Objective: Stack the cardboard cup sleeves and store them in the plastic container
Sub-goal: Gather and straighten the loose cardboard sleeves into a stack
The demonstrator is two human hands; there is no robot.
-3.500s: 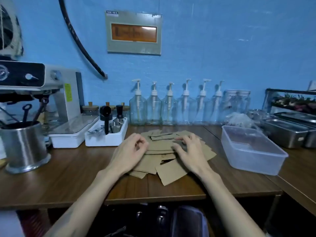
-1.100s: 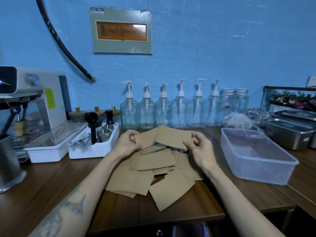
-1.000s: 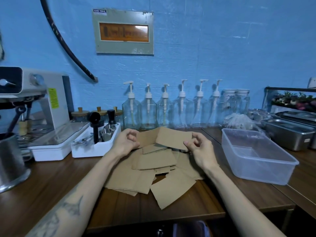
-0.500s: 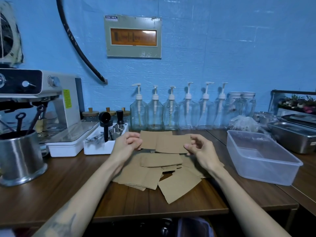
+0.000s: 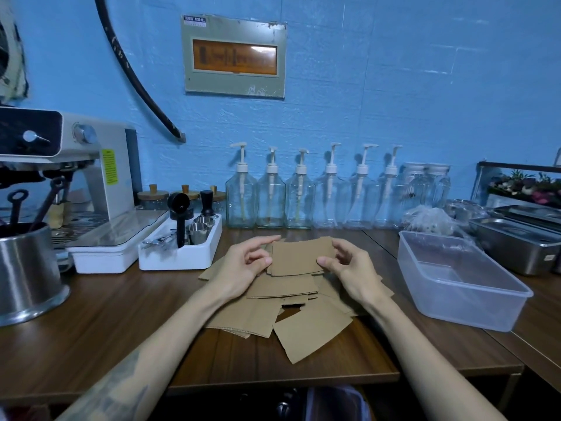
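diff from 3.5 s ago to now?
Both hands went from pressing flat on the pile to lifting sleeves: left hand and right hand now hold a small squared-up stack of sleeves between them above the loose sleeves. Plastic container unchanged, nothing in it.
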